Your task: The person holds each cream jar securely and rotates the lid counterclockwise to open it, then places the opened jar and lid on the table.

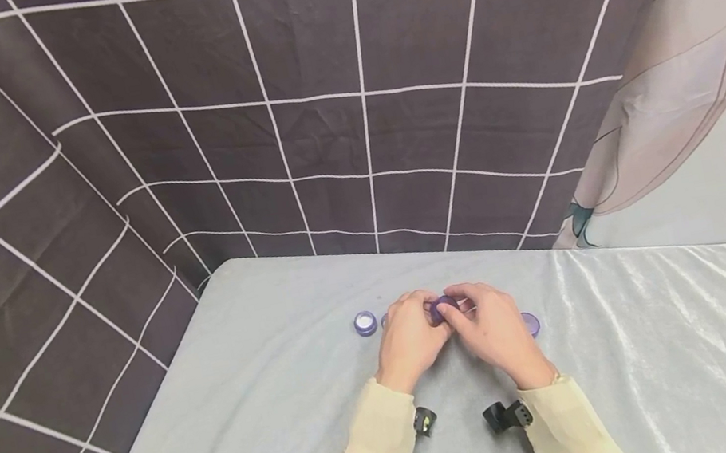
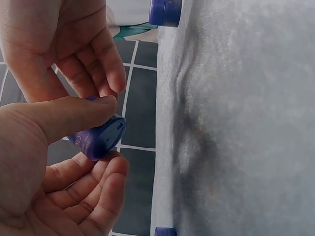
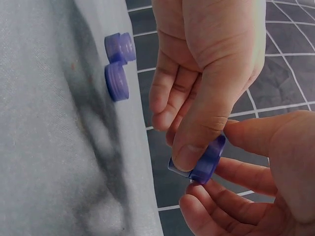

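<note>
Purple plastic: one small jar (image 2: 101,141) is raised over the pale cloth (image 1: 256,407), thumbs and fingers of the left hand (image 1: 413,335) and right hand (image 1: 494,323) clamped on it. Another pot (image 1: 366,324) stands left.

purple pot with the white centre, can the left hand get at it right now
Probably yes: the pot sits close to the left hand, its outer side free, though that hand would first have to release the purple container.

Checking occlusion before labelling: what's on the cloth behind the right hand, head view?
Part of a purple round piece shows on the cloth past the right hand. The hand covers the rest; anything else behind it is hidden.
</note>
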